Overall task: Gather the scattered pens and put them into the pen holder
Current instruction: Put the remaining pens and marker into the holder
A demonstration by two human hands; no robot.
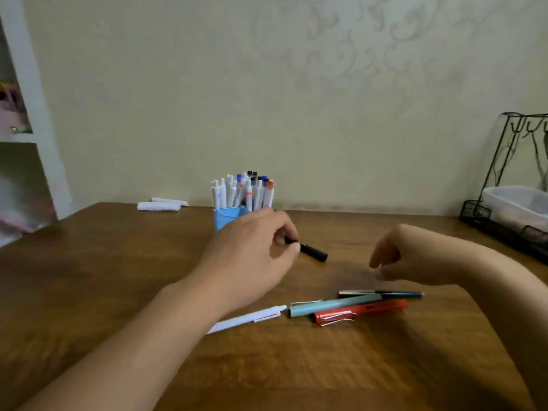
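A blue pen holder (226, 218) stands at the back middle of the wooden table (89, 277), packed with several white pens. My left hand (252, 256) is just in front of it and pinches a black pen (314, 251) between thumb and fingers, the pen sticking out to the right. My right hand (415, 259) hovers over the table with loosely curled fingers and holds nothing. Below it lie a dark blue pen with a silver cap (382, 293), a teal pen (335, 305), a red pen (361, 313) and a white pen (249, 319), whose left end my forearm hides.
Two white rolled paper pieces (160, 204) lie at the back left by the wall. A black wire rack (504, 161) with a white plastic tub (519, 203) stands at the right edge. White shelves (26, 137) are at the far left.
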